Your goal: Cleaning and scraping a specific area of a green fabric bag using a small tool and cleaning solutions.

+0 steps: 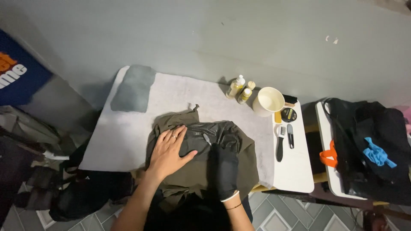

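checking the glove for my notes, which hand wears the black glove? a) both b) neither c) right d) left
c: the right hand is in a black glove, holding a small tool on the olive bag, while the left hand lies bare and flat on it.

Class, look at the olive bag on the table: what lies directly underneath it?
The olive bag lies on a pale grey towel that covers the white table. The towel shows around it; the part beneath is hidden. Both hands, left and right, rest on top.
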